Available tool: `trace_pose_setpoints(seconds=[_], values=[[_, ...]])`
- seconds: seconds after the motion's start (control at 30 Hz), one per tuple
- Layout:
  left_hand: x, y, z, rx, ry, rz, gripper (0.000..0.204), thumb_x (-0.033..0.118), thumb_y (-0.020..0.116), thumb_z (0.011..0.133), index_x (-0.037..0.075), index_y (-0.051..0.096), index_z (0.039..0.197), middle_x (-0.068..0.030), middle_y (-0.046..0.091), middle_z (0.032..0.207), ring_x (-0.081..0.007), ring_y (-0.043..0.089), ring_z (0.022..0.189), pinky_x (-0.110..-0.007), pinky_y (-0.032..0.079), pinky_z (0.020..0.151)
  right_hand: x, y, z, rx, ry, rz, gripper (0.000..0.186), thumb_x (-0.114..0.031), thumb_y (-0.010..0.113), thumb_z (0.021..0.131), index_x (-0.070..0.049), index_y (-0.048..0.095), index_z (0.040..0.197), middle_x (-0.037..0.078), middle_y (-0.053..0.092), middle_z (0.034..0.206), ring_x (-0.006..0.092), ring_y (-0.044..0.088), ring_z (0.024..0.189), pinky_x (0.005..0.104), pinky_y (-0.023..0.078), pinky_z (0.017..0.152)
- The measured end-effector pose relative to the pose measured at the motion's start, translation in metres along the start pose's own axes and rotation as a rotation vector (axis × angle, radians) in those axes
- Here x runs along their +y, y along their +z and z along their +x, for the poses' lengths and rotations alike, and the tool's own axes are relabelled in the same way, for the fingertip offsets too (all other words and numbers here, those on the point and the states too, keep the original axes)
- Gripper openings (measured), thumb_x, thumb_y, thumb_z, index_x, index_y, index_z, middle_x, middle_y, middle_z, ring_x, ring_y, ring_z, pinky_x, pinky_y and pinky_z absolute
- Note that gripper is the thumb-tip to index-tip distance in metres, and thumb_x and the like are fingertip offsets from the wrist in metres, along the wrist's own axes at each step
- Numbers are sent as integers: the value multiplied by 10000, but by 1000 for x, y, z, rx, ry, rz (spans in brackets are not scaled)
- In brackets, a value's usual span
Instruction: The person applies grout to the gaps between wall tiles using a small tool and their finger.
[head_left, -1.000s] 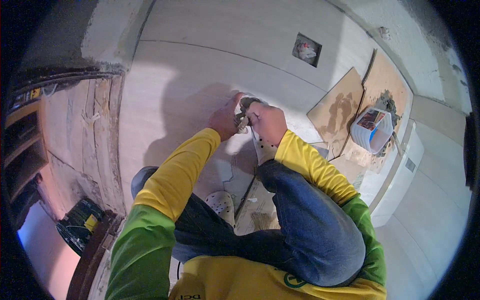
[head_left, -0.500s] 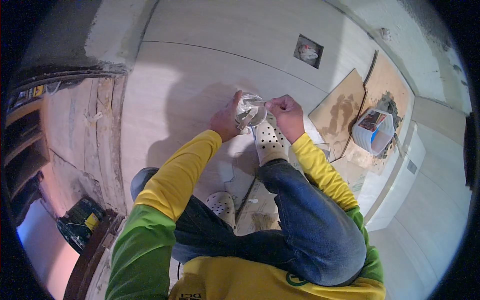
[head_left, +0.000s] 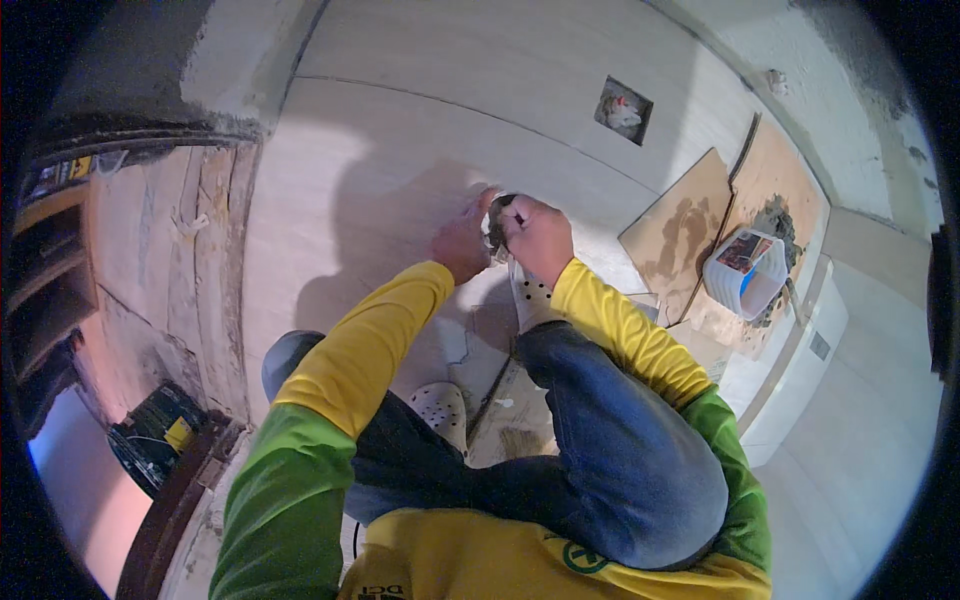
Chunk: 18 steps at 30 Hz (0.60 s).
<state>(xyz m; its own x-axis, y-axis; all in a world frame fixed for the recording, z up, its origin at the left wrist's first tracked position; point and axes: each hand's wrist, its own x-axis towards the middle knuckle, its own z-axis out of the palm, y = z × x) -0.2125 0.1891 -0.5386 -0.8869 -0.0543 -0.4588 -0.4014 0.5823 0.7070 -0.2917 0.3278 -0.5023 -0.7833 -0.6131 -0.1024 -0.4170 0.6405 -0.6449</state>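
Note:
My left hand (head_left: 463,242) is closed around the side of a small round container (head_left: 495,228), keeping it tilted above the floor. Pale smears show on the container's rim, and its inside looks dark grey. My right hand (head_left: 540,240) is at the mouth of the container with its fingers curled together. Whatever those fingers grip is hidden behind the hand. Just below both hands is a white perforated clog (head_left: 530,295) on my right foot.
A white plastic tub (head_left: 745,272) stands at the right on brown boards (head_left: 685,215), beside a smear of grey mortar (head_left: 777,222). A square recess (head_left: 622,110) opens in the pale tiled surface ahead. Wooden shelves (head_left: 52,245) and a dark green object (head_left: 155,440) are at the left.
My right hand has moved left, from beside the container to its mouth, and the thin pale strip it held is now hidden. The container has tipped toward that hand.

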Motion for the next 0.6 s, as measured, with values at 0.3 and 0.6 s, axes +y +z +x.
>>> trace_pose_setpoints(seconds=[0.3,0.6], values=[[-9,2,-2,95,103,-62,905,163,714,715,176,211,1467,-176,475,1370,-436,576,1049,-486,486,900,11,-28,7,-64,-58,76,92,-182,608,815,-91,599,816,140,646,749,356,635,726,465,502,642],[-6,11,10,100,119,-88,887,109,649,707,146,207,1475,-197,459,1377,-427,566,1066,-481,481,895,9,-12,12,-114,-119,-122,81,-168,608,763,-116,608,825,123,648,810,358,633,741,471,510,636]])
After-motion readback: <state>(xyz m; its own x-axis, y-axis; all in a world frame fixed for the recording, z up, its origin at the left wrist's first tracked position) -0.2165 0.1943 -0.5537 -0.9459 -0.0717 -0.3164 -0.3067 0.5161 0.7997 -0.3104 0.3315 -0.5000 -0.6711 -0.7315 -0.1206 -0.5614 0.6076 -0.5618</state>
